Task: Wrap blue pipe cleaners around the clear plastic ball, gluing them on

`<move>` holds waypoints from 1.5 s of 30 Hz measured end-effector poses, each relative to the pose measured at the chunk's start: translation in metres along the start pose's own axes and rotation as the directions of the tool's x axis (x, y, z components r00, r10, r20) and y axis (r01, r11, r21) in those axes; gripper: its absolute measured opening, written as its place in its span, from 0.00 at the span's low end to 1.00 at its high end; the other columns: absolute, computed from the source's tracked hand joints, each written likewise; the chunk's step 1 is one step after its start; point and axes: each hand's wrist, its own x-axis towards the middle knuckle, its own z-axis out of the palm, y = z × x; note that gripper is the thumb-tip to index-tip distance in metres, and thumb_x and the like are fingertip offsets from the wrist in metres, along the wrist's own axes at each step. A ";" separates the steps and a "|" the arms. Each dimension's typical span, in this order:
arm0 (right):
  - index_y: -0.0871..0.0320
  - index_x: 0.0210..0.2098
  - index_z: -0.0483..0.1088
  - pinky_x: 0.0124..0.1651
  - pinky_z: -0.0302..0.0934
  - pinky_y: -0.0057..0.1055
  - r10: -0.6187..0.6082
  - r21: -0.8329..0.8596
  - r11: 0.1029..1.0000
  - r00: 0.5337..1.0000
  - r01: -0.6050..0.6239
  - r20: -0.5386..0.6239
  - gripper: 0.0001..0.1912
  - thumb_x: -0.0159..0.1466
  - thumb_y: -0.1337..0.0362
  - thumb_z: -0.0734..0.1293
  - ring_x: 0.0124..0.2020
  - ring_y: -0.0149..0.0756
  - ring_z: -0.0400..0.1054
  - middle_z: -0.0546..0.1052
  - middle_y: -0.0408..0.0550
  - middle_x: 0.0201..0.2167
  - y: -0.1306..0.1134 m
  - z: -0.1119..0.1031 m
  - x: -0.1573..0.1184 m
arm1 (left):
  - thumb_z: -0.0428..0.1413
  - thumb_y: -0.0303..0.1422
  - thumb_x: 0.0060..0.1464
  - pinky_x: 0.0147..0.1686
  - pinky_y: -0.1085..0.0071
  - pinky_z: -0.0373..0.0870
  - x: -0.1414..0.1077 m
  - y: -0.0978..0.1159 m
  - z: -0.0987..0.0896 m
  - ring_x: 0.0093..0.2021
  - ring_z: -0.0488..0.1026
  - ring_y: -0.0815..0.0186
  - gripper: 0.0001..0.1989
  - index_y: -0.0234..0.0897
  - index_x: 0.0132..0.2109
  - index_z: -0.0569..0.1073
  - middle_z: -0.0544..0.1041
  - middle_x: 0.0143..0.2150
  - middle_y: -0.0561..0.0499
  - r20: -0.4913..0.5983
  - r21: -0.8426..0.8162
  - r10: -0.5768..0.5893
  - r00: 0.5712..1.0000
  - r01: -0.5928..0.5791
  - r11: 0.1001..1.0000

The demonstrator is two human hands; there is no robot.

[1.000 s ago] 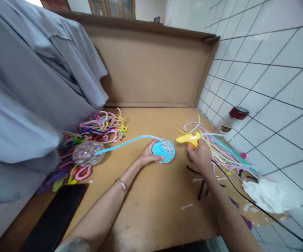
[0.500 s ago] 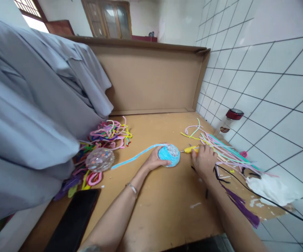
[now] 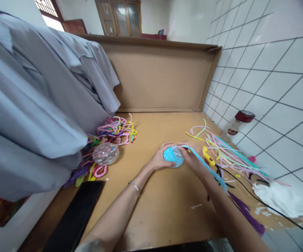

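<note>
My left hand (image 3: 159, 157) is wrapped around the left side of a small round object (image 3: 171, 157) coiled in light-blue fuzzy pipe cleaner; a clear patch shows at its right end. At the upper right of it, the fingers of my right hand (image 3: 189, 159) pinch the loose blue pipe cleaner (image 3: 202, 162) against the coil. Its free length trails right and down across my right forearm. My fingertips partly hide the far side of the object. A yellow glue gun (image 3: 208, 157) lies on the table just right of my right hand.
Pink, lilac and green pipe cleaners (image 3: 235, 157) lie along the tiled wall, with a red-lidded jar (image 3: 235, 126), white tissue (image 3: 277, 197) and a black cord (image 3: 248, 192). Left are a clear faceted bowl (image 3: 106, 154), a pipe-cleaner heap (image 3: 117, 127), a phone (image 3: 78, 213) and grey cloth (image 3: 49, 115).
My right hand has let go of the glue gun, now lying on the table, and taken the blue pipe cleaner. The free length has swung from left to right.
</note>
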 end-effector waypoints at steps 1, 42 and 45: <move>0.54 0.37 0.76 0.41 0.65 0.33 0.019 0.040 0.999 1.000 -0.018 -0.003 0.12 0.65 0.60 0.61 0.37 0.37 0.72 0.79 0.48 0.34 0.004 -0.002 -0.002 | 0.69 0.30 0.30 0.64 0.51 0.56 0.000 0.000 0.000 0.63 0.61 0.49 0.39 0.40 0.55 0.71 0.64 0.61 0.43 -0.007 0.020 -0.008 1.000 0.008 1.000; 0.56 0.29 0.75 0.40 0.65 0.33 0.229 0.413 0.887 0.973 -0.207 -0.003 0.10 0.57 0.56 0.68 0.37 0.37 0.69 0.75 0.46 0.30 0.040 0.025 -0.017 | 0.63 0.29 0.35 0.60 0.56 0.60 -0.015 0.014 0.002 0.60 0.65 0.50 0.34 0.40 0.53 0.65 0.66 0.60 0.43 -0.071 0.044 -0.015 0.997 0.018 0.999; 0.55 0.29 0.74 0.41 0.65 0.33 0.192 0.370 0.911 0.981 -0.180 0.006 0.10 0.59 0.56 0.67 0.36 0.37 0.69 0.74 0.45 0.30 0.039 0.023 -0.017 | 0.63 0.29 0.35 0.60 0.55 0.60 -0.015 0.014 0.002 0.60 0.65 0.50 0.34 0.40 0.53 0.65 0.65 0.61 0.43 -0.067 0.045 -0.014 0.998 0.017 0.999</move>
